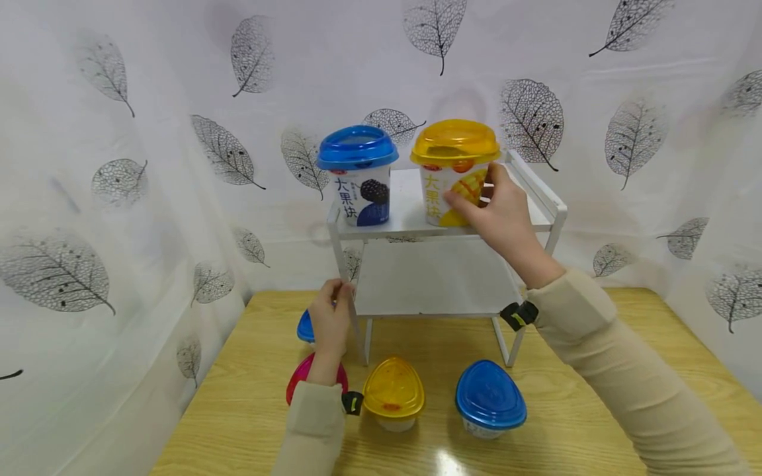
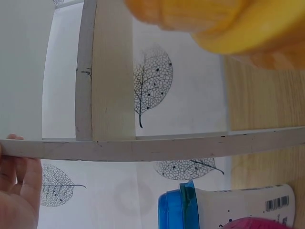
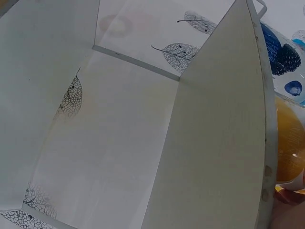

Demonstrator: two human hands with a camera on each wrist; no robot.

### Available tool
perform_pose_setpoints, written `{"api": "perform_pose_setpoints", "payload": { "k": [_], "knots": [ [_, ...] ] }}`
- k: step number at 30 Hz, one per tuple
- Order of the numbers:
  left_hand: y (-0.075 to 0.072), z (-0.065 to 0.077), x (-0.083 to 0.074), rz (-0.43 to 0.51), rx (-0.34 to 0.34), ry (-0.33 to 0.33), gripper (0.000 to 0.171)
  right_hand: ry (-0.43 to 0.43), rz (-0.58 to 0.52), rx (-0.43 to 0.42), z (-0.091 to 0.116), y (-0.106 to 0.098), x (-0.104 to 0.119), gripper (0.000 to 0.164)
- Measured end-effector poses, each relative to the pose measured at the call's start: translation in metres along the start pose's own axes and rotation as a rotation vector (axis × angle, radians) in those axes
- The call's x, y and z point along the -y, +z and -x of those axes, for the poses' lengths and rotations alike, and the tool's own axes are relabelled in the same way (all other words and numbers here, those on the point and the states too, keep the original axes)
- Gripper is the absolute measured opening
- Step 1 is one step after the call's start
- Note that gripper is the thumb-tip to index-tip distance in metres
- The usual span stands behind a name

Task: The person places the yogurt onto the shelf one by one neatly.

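On the upper tier of a white two-tier rack [image 1: 437,277], my right hand [image 1: 508,211] grips a yogurt cup with a yellow lid [image 1: 455,142] and a mango picture, thumb on its front and fingers round its right side. A blue-lidded cup with a blackberry picture [image 1: 362,188] stands upright to its left. My left hand [image 1: 329,320] holds the rack's left front post, its fingers [image 2: 28,183] curled behind the post [image 2: 190,149] in the left wrist view. Only the right hand's edge shows in the right wrist view, low at the right, below the mango cup [image 3: 289,143].
Before the rack on the wooden table [image 1: 226,410] stand a yellow-lidded cup [image 1: 394,387] and a blue-lidded cup [image 1: 489,395]. A pink-lidded cup [image 1: 296,383] and another blue-lidded cup [image 1: 305,328] are partly hidden behind the left arm. A leaf-print curtain [image 1: 178,66] surrounds the table.
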State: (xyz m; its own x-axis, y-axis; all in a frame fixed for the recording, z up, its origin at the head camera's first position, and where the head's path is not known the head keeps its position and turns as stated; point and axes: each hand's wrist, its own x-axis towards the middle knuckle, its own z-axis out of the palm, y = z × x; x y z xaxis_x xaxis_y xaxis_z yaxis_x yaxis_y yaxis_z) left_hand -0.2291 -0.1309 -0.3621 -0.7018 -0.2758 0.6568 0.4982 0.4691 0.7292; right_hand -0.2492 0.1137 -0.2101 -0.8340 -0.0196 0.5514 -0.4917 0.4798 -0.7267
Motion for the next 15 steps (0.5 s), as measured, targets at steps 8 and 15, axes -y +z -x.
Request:
{"api": "perform_pose_setpoints", "payload": {
  "k": [8, 15],
  "knots": [
    [0.0002, 0.0, 0.0001, 0.001, -0.001, -0.007, 0.014, 0.023, -0.014, 0.029, -0.0045, 0.0062, 0.0016, 0.061],
    [0.0003, -0.0004, -0.0002, -0.008, -0.006, 0.005, 0.013, 0.021, -0.012, 0.047, -0.0068, 0.0091, 0.0024, 0.063]
  ]
}}
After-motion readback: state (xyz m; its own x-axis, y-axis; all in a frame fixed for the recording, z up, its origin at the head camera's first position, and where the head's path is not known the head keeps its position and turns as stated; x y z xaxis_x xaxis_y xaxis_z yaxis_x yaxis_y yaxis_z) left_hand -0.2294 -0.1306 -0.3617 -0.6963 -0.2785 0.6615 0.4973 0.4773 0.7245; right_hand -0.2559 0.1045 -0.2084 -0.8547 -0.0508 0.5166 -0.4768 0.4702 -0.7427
